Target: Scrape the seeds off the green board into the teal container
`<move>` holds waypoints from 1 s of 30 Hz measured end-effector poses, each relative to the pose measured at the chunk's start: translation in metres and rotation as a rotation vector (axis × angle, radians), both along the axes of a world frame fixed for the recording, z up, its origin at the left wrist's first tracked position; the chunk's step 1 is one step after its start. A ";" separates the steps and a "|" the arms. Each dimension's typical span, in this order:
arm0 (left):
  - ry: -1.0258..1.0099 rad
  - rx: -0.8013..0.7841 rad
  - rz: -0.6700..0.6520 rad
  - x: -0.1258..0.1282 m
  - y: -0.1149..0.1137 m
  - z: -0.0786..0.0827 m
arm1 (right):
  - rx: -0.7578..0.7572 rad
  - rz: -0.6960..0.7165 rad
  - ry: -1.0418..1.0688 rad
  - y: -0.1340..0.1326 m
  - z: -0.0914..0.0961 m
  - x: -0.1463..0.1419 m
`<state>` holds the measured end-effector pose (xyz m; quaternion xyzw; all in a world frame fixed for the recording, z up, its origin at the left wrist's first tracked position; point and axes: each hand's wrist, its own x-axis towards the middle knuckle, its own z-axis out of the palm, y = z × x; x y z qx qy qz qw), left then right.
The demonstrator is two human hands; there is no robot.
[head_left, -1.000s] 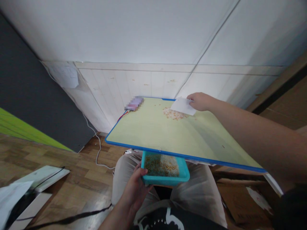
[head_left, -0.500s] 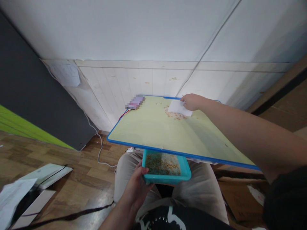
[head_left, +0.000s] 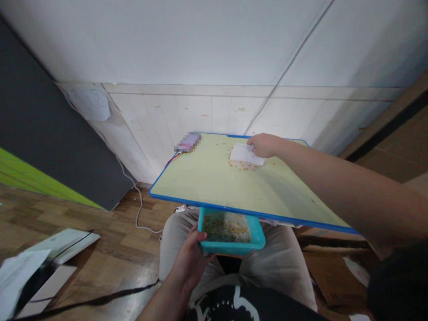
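Observation:
My right hand (head_left: 264, 145) pinches the upper right part of a white card or sheet of paper (head_left: 244, 154) over the far part of a pale yellow table top (head_left: 200, 178). Along the card's left and near edges lie small brownish grains (head_left: 242, 166), with a few strays farther off. My left hand (head_left: 195, 249) grips the left near corner of a turquoise plastic tub (head_left: 227, 248), thumb over the rim. The tub sits over my lap, its far side under the table's blue edge. Inside are yellow-brown and whitish grains (head_left: 227, 227).
A phone-like object (head_left: 187, 142), blurred out, lies at the table's far left corner with a red cord (head_left: 171, 159). The white wall (head_left: 214, 111) stands behind the table. Cardboard boxes (head_left: 337, 276) are at right; white boxes and papers (head_left: 50, 267) lie on the floor at left.
My right hand has drawn the card slightly left and toward me, partly covering the grains. The left hand and the tub have stayed nearly in place.

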<state>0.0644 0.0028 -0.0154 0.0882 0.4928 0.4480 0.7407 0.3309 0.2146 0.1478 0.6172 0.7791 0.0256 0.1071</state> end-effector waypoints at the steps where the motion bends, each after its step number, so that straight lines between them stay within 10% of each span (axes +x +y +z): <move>1: 0.004 -0.004 0.001 0.000 0.000 0.002 | -0.007 0.004 -0.005 -0.003 0.001 -0.002; 18: -0.018 0.002 -0.017 -0.004 0.000 -0.004 | 0.141 0.000 0.106 0.004 -0.003 -0.027; 30: 0.014 0.012 0.030 -0.011 -0.001 -0.001 | 0.233 0.249 0.174 0.030 -0.032 -0.089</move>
